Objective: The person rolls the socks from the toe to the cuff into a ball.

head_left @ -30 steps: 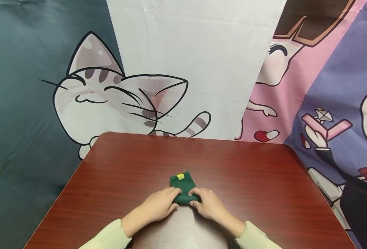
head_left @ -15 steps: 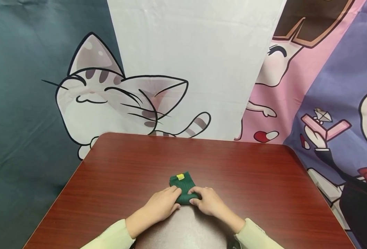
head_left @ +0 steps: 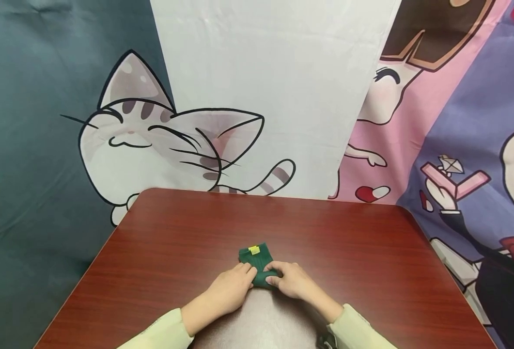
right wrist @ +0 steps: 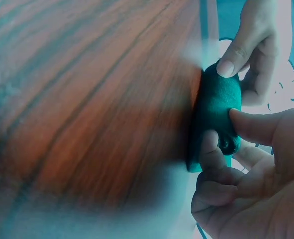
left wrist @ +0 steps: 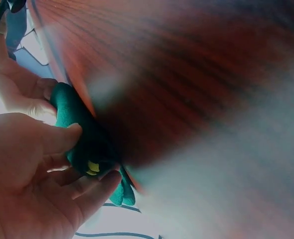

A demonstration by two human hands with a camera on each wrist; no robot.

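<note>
Dark green ribbed cloth (head_left: 258, 261) lies near the middle of the tabletop (head_left: 195, 228), its near end curled into a thick roll and the rest spread flat beyond it. From where I stand, a small yellow label (head_left: 254, 250) shows at the far edge of the flat part.

Two bare hands are on the roll, one at each end. The left hand (head_left: 230, 289) has its grip narrowed around the left end, thumb on the near side and fingers over the top. The right hand (head_left: 293, 281) pinches the right end between thumb and forefinger, its grip just as narrow. Seen close from the right wrist, that end shows a dark little hollow where the fabric turns in on itself.

Both arms come in from the near side in pale yellow-green sleeves (head_left: 161, 332). Reddish-brown wood grain runs across the tabletop, shiny in front of the hands. Behind it hangs a printed backdrop (head_left: 274, 63) with a smiling cartoon cat (head_left: 139, 140) at left.
</note>
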